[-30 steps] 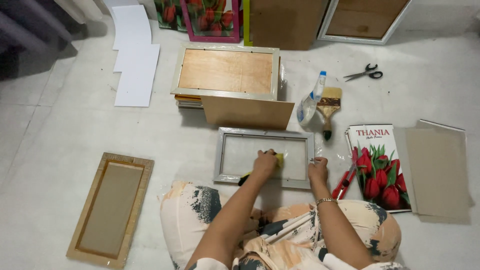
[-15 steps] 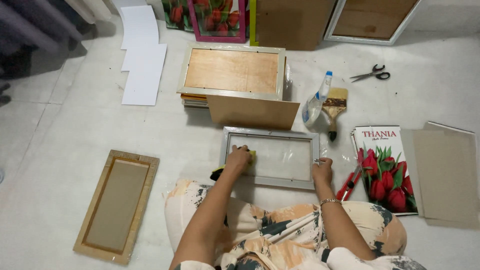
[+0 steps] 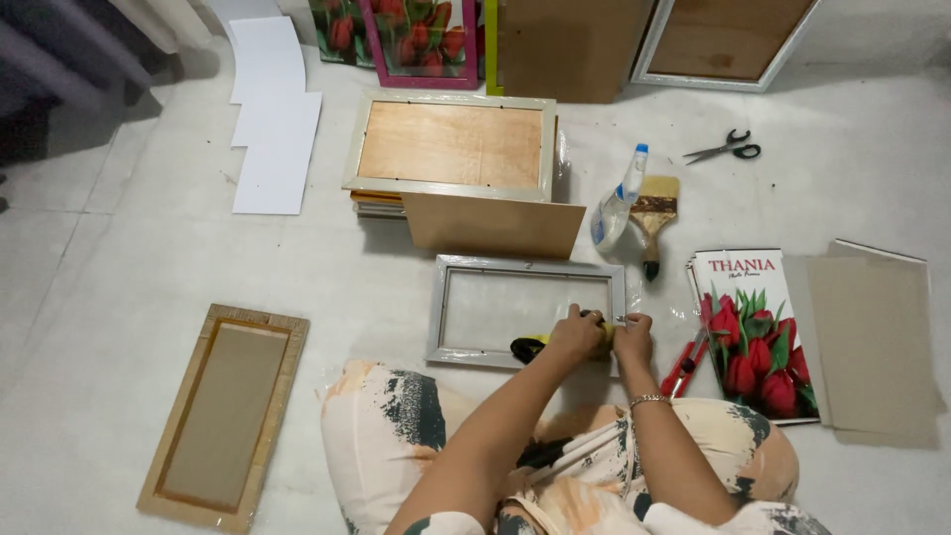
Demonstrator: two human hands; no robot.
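Observation:
A grey picture frame lies flat on the floor in front of my knees. My left hand rests at its lower right corner, closed on a yellow and black tool whose dark end sticks out to the left. My right hand, with a bracelet at the wrist, presses on the same corner, touching the left hand. What lies under the fingers is hidden.
A stack of frames with a brown board leaning on it stands behind. A spray bottle, brush and scissors lie at the right, with tulip prints, a red cutter and grey cardboard. A wooden frame lies at the left, white sheets beyond.
My left hand has moved with the tool from the frame's top edge down to its lower right corner, beside my right hand. The right hand has stayed at that corner.

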